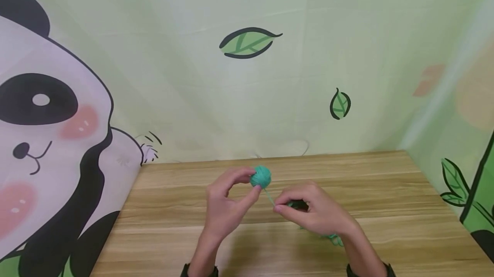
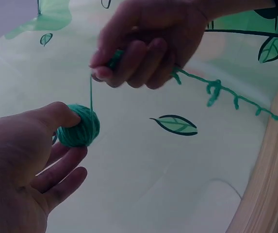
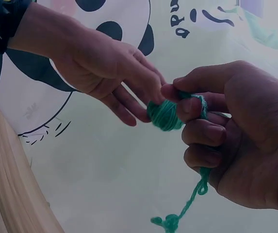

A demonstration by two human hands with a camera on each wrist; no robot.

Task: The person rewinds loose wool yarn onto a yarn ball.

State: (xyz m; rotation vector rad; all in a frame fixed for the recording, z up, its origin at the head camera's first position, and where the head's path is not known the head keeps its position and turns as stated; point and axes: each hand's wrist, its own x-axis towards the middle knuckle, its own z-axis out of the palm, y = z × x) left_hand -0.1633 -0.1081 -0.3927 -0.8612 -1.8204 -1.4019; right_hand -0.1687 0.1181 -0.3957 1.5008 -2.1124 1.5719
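Observation:
A small ball of teal-green yarn [image 1: 260,177] is pinched between the thumb and fingers of my left hand [image 1: 227,202], held above the table. From the ball a taut strand [image 2: 91,92] runs to my right hand [image 1: 314,208], which pinches it between thumb and forefinger. The other right fingers curl round more yarn, partly hidden in the palm. Below that hand, a kinked, knotted length of yarn [image 2: 236,99] trails down toward the table, seen in both wrist views. Some loops [image 1: 335,239] show beneath the right wrist in the head view.
A wood-grain table [image 1: 173,225] lies under both hands. Behind it hangs a pale green cloth backdrop [image 1: 185,75] with printed leaves, and a large printed panda [image 1: 50,148] is at the left.

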